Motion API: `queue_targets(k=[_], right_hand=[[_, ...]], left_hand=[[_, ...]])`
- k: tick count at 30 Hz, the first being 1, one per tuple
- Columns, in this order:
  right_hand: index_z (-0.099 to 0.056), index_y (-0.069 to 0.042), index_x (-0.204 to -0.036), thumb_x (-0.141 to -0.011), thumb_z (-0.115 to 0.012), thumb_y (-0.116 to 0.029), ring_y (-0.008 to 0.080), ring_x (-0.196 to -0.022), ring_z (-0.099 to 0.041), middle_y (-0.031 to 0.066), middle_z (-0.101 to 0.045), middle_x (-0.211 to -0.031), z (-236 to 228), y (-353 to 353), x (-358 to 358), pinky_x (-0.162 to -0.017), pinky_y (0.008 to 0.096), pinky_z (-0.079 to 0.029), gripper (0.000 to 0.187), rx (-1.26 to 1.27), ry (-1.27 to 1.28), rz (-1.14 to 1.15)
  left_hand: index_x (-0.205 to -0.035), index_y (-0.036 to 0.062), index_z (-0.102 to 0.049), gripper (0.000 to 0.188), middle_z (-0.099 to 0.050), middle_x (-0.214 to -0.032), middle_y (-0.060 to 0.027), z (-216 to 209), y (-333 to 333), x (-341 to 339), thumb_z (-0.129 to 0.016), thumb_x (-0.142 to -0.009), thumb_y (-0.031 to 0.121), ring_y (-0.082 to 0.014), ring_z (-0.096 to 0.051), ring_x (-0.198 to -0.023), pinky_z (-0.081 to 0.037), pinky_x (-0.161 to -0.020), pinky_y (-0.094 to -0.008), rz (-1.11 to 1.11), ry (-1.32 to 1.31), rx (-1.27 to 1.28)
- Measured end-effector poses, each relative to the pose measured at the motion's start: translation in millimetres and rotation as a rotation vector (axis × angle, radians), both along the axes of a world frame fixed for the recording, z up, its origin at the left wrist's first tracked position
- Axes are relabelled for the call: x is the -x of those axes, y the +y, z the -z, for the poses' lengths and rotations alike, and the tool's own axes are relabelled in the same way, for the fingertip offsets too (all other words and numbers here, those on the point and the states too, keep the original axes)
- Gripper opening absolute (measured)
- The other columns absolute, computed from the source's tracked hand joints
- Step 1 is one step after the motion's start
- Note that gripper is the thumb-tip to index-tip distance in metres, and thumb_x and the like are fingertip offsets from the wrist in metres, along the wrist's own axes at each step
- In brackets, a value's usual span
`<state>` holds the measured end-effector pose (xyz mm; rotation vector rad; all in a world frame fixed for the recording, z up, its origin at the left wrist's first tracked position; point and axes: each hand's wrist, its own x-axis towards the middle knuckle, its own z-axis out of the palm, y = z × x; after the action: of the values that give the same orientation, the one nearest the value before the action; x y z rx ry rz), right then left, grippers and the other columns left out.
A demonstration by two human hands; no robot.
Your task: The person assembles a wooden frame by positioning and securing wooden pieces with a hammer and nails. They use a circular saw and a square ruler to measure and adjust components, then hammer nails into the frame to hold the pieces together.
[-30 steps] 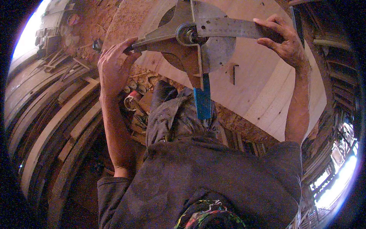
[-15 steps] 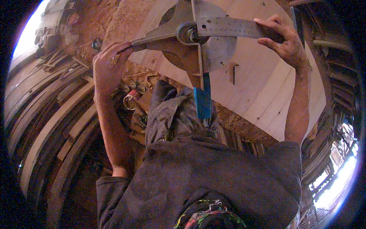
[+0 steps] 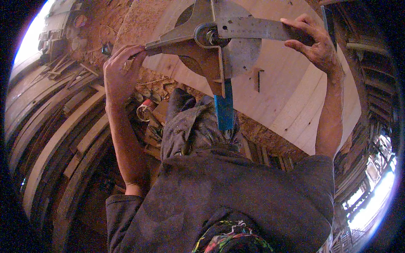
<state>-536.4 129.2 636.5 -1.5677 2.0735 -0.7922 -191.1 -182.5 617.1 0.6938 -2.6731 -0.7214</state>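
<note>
A grey metal frame point(image 3: 179, 37) with ribbed arms around a round hub covers the top middle of the view. A flat metal disc point(image 3: 244, 61) shows behind it. My left hand point(image 3: 120, 71) is closed, its fingertips pinching the tip of the frame's left arm. In my right hand point(image 3: 314, 46), thumb and fingers grip the right end of a steel ruler point(image 3: 257, 28). The ruler's other end lies across the hub opening, hiding part of it. A blue flat bar point(image 3: 225, 111) extends below the frame toward my legs.
Beneath the frame is a broad pale wooden panel point(image 3: 291, 109), with a small dark slot or bracket point(image 3: 257, 80) on it. Long timber boards point(image 3: 69, 139) are stacked on the left. A red and white can point(image 3: 145, 110) stands among wood scraps; sawdust point(image 3: 107, 25) covers the ground behind.
The ruler has tipped slightly, its hub end rising a little with respect to the frame. Both hands keep their hold and have barely moved.
</note>
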Motion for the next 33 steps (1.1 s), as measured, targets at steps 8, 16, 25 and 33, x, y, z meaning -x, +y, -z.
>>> queue_targets(k=[8,16,25,33], right_hand=[[-0.069,-0.011,-0.13,-0.086,-0.082,-0.026,0.0188,-0.098,-0.059,0.0046,-0.058,-0.106,-2.6,1.5,2.1,-0.086,0.0305,-0.049,0.048,-0.065,0.088,0.007],[-0.07,-0.012,-0.129,-0.086,-0.082,-0.027,0.0178,-0.099,-0.058,0.0042,-0.057,-0.107,-7.5,3.1,-0.7,-0.086,0.0299,-0.05,0.048,-0.048,0.094,0.009],[-0.069,-0.011,-0.13,-0.086,-0.082,-0.024,0.0173,-0.098,-0.059,0.004,-0.057,-0.107,-5.0,3.4,2.1,-0.086,0.0295,-0.05,0.048,-0.007,0.154,-0.031],[-0.069,-0.011,-0.13,-0.086,-0.082,-0.024,0.0167,-0.096,-0.059,0.0041,-0.057,-0.105,-4.6,2.7,-1.9,-0.085,0.0288,-0.05,0.049,0.013,0.041,0.004]], left_hand=[[-0.103,-0.0001,-0.075,0.017,-0.076,-0.103,-0.0129,5.2,-2.6,-0.8,-0.075,-0.086,0.0,-0.0231,-0.073,-0.094,-0.055,-0.087,-0.0328,0.01,0.03,-0.033],[-0.103,0.0003,-0.075,0.016,-0.076,-0.102,-0.0127,3.7,-1.5,0.7,-0.074,-0.087,0.001,-0.023,-0.073,-0.093,-0.055,-0.086,-0.0328,0.011,0.043,-0.039],[-0.103,0.0001,-0.075,0.015,-0.076,-0.102,-0.0126,3.6,-1.5,-0.1,-0.073,-0.088,0.001,-0.0228,-0.073,-0.094,-0.055,-0.087,-0.0326,0.005,0.022,-0.026],[-0.103,0.0004,-0.075,0.016,-0.077,-0.103,-0.0123,2.7,0.8,-0.2,-0.074,-0.087,0.001,-0.0225,-0.073,-0.094,-0.055,-0.087,-0.0326,-0.01,0.039,-0.045]])
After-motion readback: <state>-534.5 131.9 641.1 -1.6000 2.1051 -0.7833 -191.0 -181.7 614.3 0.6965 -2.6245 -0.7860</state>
